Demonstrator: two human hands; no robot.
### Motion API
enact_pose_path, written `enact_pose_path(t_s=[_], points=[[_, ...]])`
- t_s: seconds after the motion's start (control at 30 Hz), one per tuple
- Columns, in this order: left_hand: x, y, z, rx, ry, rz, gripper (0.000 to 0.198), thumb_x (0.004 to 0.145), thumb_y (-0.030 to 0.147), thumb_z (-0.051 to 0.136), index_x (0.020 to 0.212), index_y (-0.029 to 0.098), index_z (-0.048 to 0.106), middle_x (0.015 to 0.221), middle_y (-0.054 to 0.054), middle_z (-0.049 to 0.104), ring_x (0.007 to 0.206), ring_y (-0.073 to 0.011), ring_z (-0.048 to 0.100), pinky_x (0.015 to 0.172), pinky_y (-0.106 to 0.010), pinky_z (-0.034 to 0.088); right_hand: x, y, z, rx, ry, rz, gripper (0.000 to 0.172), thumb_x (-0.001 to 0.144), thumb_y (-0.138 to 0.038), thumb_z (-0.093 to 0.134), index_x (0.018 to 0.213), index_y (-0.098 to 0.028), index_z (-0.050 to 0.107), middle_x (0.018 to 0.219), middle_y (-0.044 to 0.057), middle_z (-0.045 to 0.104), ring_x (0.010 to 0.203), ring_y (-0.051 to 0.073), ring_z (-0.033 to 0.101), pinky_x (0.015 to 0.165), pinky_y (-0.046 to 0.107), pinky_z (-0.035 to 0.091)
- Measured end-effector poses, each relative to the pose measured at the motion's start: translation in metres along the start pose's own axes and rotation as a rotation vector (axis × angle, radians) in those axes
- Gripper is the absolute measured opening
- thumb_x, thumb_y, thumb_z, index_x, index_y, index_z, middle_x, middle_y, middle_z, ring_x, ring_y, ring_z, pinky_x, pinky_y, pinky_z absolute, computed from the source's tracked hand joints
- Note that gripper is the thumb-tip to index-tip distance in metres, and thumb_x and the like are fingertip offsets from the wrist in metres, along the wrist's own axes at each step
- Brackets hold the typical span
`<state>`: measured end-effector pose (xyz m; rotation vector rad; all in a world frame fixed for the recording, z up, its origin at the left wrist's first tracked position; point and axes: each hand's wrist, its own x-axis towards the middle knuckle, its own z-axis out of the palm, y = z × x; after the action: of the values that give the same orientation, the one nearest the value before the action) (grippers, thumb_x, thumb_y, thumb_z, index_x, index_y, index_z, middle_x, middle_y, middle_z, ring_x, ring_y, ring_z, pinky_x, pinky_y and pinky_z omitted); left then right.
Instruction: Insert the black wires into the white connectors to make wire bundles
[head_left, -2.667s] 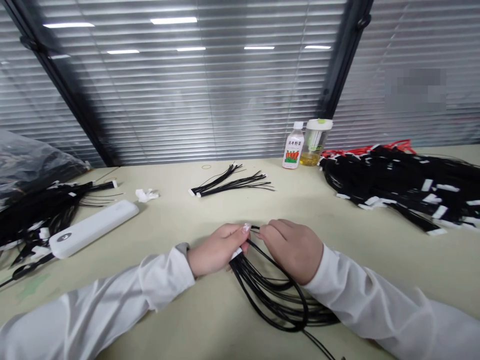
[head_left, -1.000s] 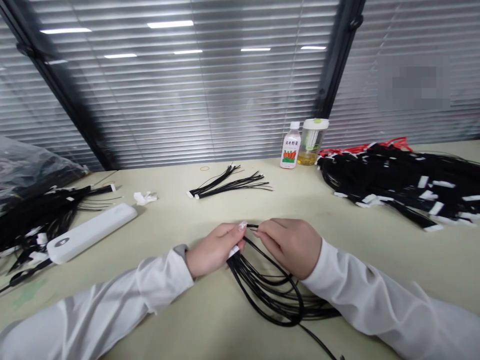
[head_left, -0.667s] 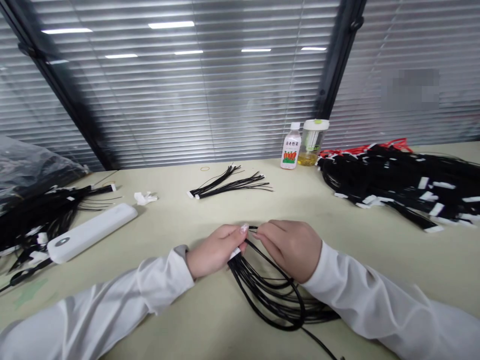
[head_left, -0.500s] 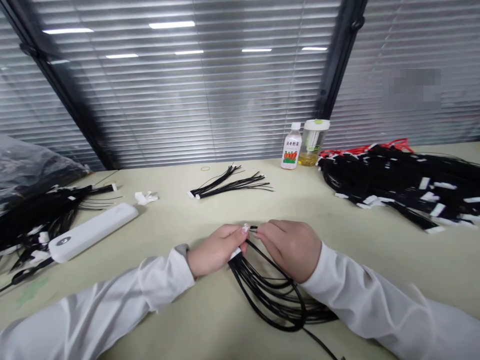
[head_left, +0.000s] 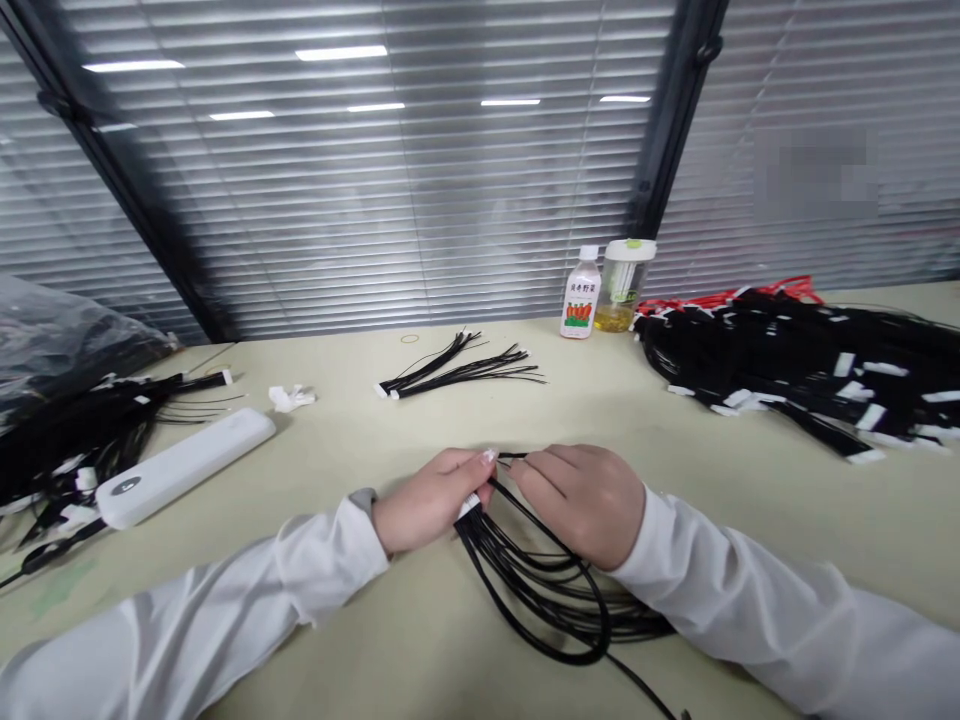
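Near the middle of the table, my left hand [head_left: 435, 500] is closed on a bundle of black wires [head_left: 532, 580] at its white connector [head_left: 469, 506]. Thumb and fingers pinch there, and part of the connector is hidden under them. My right hand [head_left: 581, 495] is closed just to the right, its fingertips gripping a thin black wire [head_left: 513, 456] that runs from the left fingertips. The bundle's loops hang below both hands, and its far ends pass under my right forearm.
Two short wire bundles [head_left: 465, 375] lie farther back. A white oblong device [head_left: 187, 465] and a dark wire pile [head_left: 90, 430] lie at left. A bottle [head_left: 580, 295] and a cup [head_left: 624, 285] stand beside a large wire-harness heap [head_left: 795, 350] at right, before blinds.
My right hand has shifted slightly right, so more of the thin wire shows between the two hands. My left hand keeps its hold on the bundle.
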<state>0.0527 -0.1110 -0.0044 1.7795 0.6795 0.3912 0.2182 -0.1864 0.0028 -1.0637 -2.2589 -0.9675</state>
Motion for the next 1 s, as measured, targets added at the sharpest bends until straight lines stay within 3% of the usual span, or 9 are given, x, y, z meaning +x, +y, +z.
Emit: enact_pose_path(t_s=[0.47,0.67,1.0], points=[[0.0007,-0.0012,-0.0001,-0.035,0.015,-0.011,0.048,0.08,0.054,0.035,0.057,0.013,0.047,0.047,0.002,0.038,0.046,-0.0067,0.036,0.046,-0.02,0.028,0.0005,-0.0007,0.0001,-0.001,-0.008,-0.032,0.025,0.083,-0.013,0.039,0.066,-0.014,0.057,0.054,0.001,0.055,0.047,0.013,0.048,0.044,0.028,0.025],[0.0011,-0.0053,-0.0005,-0.15,0.093,-0.066,0.049,0.078,0.057,0.035,0.056,0.014,0.044,0.046,0.003,0.035,0.043,-0.0062,0.033,0.044,-0.02,0.026,0.0011,0.0009,-0.0004,-0.01,0.02,-0.028,0.024,0.082,-0.012,0.042,0.064,-0.014,0.057,0.054,0.001,0.055,0.048,0.012,0.048,0.045,0.027,0.025],[0.0017,-0.007,-0.0028,-0.047,0.02,-0.004,0.047,0.08,0.053,0.036,0.058,0.013,0.048,0.048,0.003,0.037,0.048,-0.0065,0.034,0.049,-0.02,0.028,0.0008,0.0005,0.0003,-0.032,-0.021,-0.009,0.024,0.083,-0.015,0.043,0.063,-0.015,0.055,0.053,0.0,0.054,0.047,0.012,0.046,0.044,0.027,0.023]])
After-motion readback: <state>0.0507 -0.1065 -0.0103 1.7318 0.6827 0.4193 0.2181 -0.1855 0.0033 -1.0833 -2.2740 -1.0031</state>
